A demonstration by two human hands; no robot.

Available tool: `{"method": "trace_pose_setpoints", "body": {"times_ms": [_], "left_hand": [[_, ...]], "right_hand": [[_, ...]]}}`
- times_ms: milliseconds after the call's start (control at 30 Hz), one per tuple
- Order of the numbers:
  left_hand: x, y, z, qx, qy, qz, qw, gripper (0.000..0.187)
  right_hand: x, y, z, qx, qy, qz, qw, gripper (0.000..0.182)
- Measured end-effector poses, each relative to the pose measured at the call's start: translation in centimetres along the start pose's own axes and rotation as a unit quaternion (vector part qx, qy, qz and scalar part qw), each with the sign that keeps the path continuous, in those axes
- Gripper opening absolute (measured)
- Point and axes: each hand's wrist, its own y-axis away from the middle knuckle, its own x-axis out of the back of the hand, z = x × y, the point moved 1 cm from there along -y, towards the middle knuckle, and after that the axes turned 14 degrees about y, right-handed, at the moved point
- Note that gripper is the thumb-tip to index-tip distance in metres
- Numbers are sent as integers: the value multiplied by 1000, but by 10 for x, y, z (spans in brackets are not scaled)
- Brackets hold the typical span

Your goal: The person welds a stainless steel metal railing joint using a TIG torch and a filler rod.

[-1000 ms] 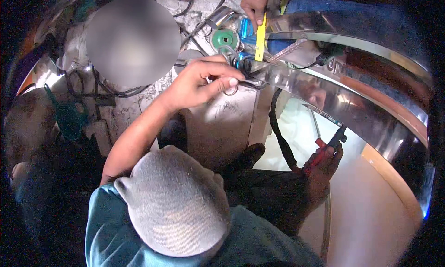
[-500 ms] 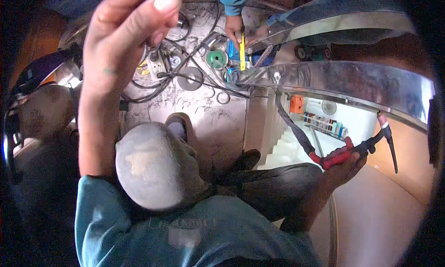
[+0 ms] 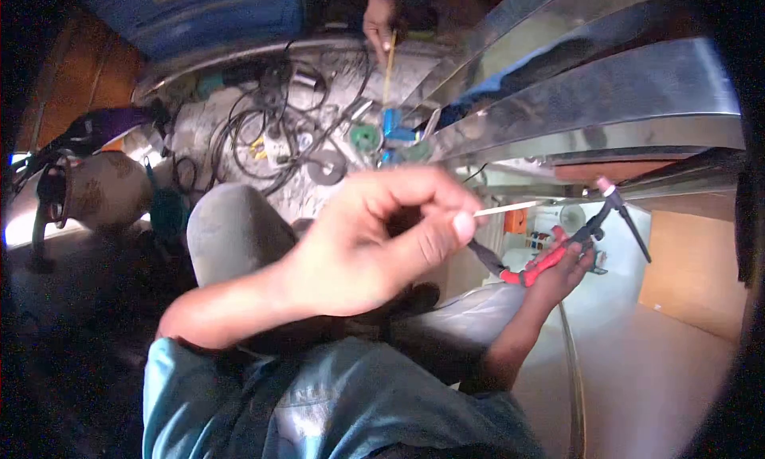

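My left hand [image 3: 374,244] is near the middle of the view, thumb and fingers pinched on a thin pale rod [image 3: 506,209] that points right. At the right, my right hand [image 3: 567,274] is wrapped round the red handle of a welding torch [image 3: 550,258]. The torch's pink nozzle [image 3: 604,185] points up, close below the long shiny metal bars [image 3: 590,100]. The rod's far end lies left of the torch head. A black sleeved cable [image 3: 486,258] runs from the red handle behind my left hand.
Another person's hand [image 3: 379,22] holds a thin yellow strip [image 3: 390,68] at the top. Black cables [image 3: 231,140], a grey disc [image 3: 326,167], a green round item [image 3: 365,137] and a blue tool [image 3: 391,123] lie on the floor. White stairs and a shelf show below the bars.
My left hand has come down and right from the upper left, and the pale rod now shows in it. My right hand has shifted slightly left and up with the torch. The view has tilted.
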Motion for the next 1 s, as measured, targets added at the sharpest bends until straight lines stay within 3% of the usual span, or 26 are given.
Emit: {"method": "trace_pose_setpoints", "body": {"times_ms": [133,267,367,633,733,867,1000], "left_hand": [[0,-3,-42,-25,-10,-7,1000,15],[4,-4,-41,-2,-102,-28,994,17],[3,-6,-44,-83,-113,-49,989,14],[19,-10,-21,-147,-133,-84,977,13],[28,-14,-18,-112,-99,-65,987,14],[42,-23,-16,-106,-72,-63,990,12],[54,-34,-18,-73,-44,-67,994,13]], "right_hand": [[0,-7,13,-19,-18,-7,1000,35],[-2,-6,17,-49,5,-11,999,33],[-4,-7,24,-46,14,7,999,31],[-26,-25,68,45,140,13,989,31],[-35,-23,57,64,193,19,979,31],[-42,-16,48,1,197,0,980,28],[-49,-15,39,-3,190,-7,982,29]]}}
